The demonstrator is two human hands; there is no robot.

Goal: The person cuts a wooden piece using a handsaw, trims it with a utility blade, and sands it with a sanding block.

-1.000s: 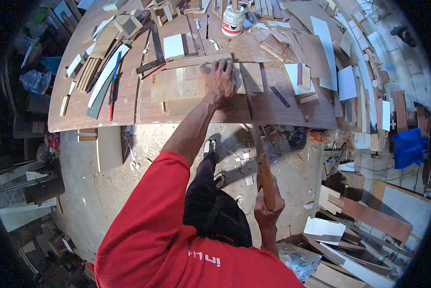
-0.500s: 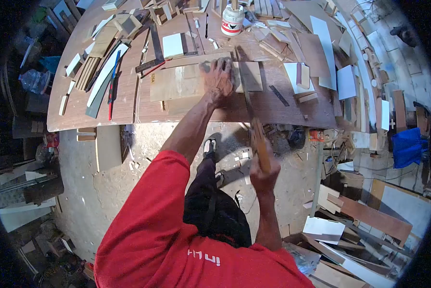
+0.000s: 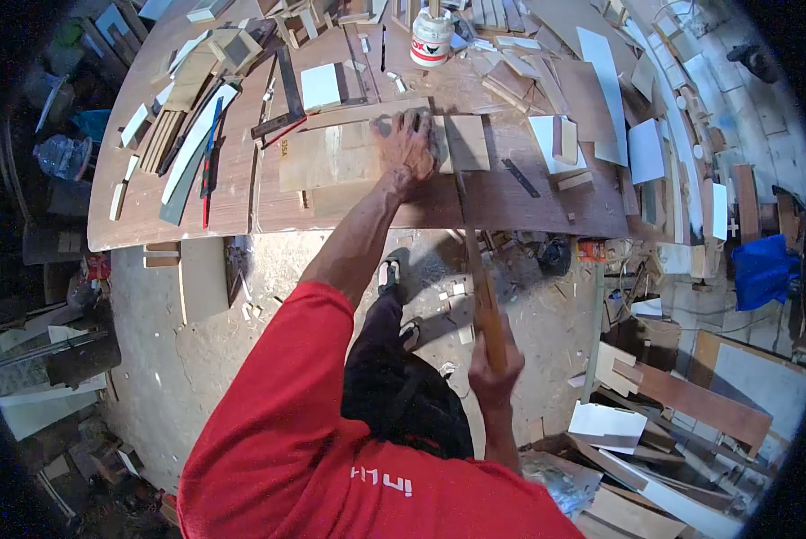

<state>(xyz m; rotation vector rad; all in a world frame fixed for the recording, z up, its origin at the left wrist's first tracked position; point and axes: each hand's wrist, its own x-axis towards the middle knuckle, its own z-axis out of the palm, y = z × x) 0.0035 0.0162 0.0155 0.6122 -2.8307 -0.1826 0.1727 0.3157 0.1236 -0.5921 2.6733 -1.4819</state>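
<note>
Where the table (image 3: 349,218) ends mid-frame, scrap-strewn floor (image 3: 160,359) opens below; left hand (image 3: 409,151) rests on board (image 3: 331,160) at centre, fingers spread; right hand (image 3: 496,366), fingers closed, grips saw (image 3: 484,292) crossing the near edge. Top centre: white tub (image 3: 430,47) holding sticks (image 3: 434,8).

The middle of the view is brightly lit in a cool white tone, while the left side is sunk in dimness. A pale glare is thrown on the floor (image 3: 322,244) just below the bench (image 3: 331,216), and dark shadows are cast across the floor to the right of the feet (image 3: 389,272). The white panel (image 3: 320,87) is nearly washed out. The right hand (image 3: 496,364) is softened by blur, whereas the left hand (image 3: 408,151) is rendered more sharply. Straight edges are bowed by the wide lens, and the corners are blacked out and speckled with noise.
</note>
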